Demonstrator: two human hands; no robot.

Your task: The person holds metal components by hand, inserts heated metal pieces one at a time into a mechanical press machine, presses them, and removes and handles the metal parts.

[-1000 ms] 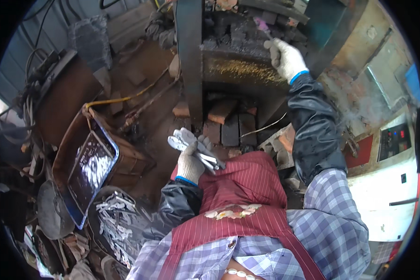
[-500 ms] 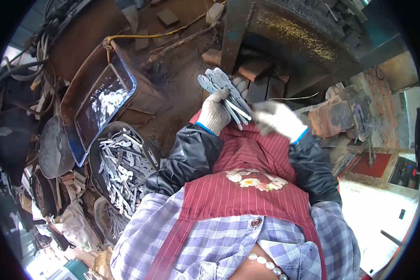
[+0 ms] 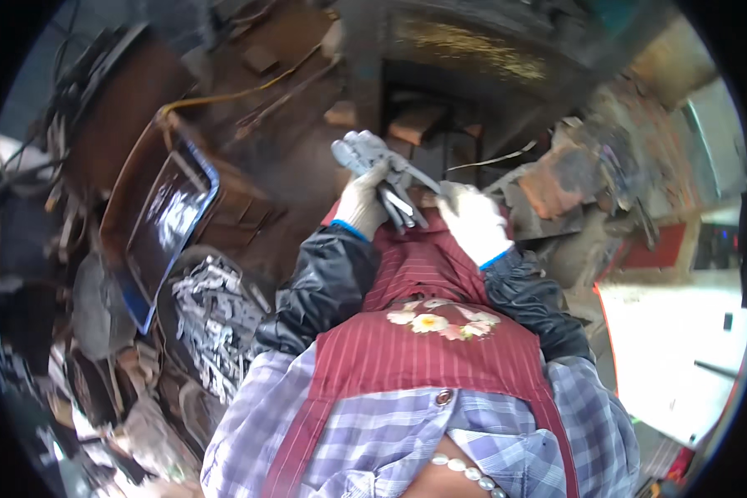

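Observation:
My left hand (image 3: 363,202), in a white glove, grips a bundle of flat grey metal pieces (image 3: 373,162) held up in front of my red striped apron (image 3: 427,332). My right hand (image 3: 473,222), also gloved in white, touches the right end of that bundle and pinches one long piece (image 3: 419,181) that sticks out of it. Both hands sit just above my chest, below a dark rusty machine frame (image 3: 456,58).
A blue-rimmed tray (image 3: 170,216) of shiny metal parts stands at the left. Below it a round tub (image 3: 212,319) holds several grey metal pieces. Bricks (image 3: 415,124) lie under the machine. Rusty scrap (image 3: 573,183) is piled at the right, beside a pale floor patch (image 3: 672,340).
My right hand came down from the machine top to meet the bundle in my left hand. The view has swung, and the hands now sit closer together.

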